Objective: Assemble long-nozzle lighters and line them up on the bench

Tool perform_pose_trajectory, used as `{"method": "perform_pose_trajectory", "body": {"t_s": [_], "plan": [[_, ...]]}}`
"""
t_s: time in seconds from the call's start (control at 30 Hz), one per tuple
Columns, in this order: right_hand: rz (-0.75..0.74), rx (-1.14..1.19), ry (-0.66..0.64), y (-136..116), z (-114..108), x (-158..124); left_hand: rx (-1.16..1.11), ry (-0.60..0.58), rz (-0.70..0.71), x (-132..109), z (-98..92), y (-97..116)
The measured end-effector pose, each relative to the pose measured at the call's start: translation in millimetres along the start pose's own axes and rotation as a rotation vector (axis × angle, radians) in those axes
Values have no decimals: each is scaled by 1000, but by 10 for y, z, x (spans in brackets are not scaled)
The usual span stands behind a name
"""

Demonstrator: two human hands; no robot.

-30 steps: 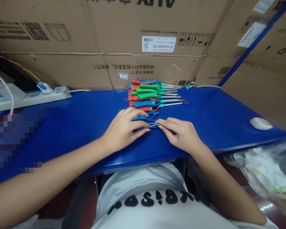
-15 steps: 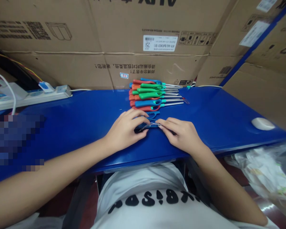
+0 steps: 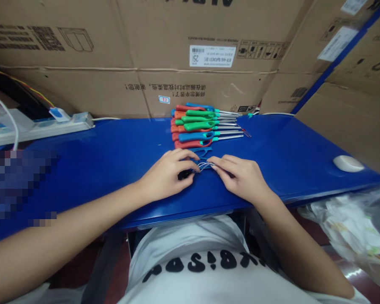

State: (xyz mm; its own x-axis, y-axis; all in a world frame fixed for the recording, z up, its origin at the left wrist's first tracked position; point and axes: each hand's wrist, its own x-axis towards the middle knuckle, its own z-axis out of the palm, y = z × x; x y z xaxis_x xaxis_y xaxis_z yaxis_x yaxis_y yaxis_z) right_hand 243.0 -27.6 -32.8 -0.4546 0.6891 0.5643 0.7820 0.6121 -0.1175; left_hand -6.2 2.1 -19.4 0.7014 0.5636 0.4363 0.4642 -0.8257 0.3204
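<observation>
Thin wires (image 3: 204,165) run between my two hands over the blue table (image 3: 291,147). My left hand (image 3: 172,171) curls its fingers round a dark part at the wires' left end, mostly hidden by the fingers. Thumb and index finger of my right hand (image 3: 237,173) pinch the wires at their right end. A blue plastic handle piece (image 3: 204,151) lies just beyond my fingers. Behind it is a pile of long-nosed lighters with red, orange, green (image 3: 199,126) and blue handles, their metal tubes pointing right.
Cardboard (image 3: 164,42) stands along the back of the table. A white power strip (image 3: 41,130) with plugged cables is at the left. At the right lies a white rounded object (image 3: 348,164), with a plastic bag (image 3: 351,228) below the table edge.
The wires between my hands now look more spread and raised into a loop. My left fingers have shifted slightly, while my right hand keeps its pinch.
</observation>
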Motion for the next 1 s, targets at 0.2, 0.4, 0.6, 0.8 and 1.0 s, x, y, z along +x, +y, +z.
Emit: {"method": "perform_pose_trajectory", "body": {"t_s": [0.2, 0.4, 0.6, 0.8, 1.0], "plan": [[-8, -23, 10, 25, 3, -4, -46, -91, 29, -2, -38, -24], [14, -13, 23, 48, -3, -12, -102, -79, 52, 2, -14, -55], [67, 216, -87, 126, -75, 4, -201, 126, -177, 20, 2, -67], [38, 508, -277, 362, -218, 108, -288, 124, -266, 113, -28, -121], [73, 659, -546, 542, -350, 230, -276, 31, -275, 245, -86, -103]]}}
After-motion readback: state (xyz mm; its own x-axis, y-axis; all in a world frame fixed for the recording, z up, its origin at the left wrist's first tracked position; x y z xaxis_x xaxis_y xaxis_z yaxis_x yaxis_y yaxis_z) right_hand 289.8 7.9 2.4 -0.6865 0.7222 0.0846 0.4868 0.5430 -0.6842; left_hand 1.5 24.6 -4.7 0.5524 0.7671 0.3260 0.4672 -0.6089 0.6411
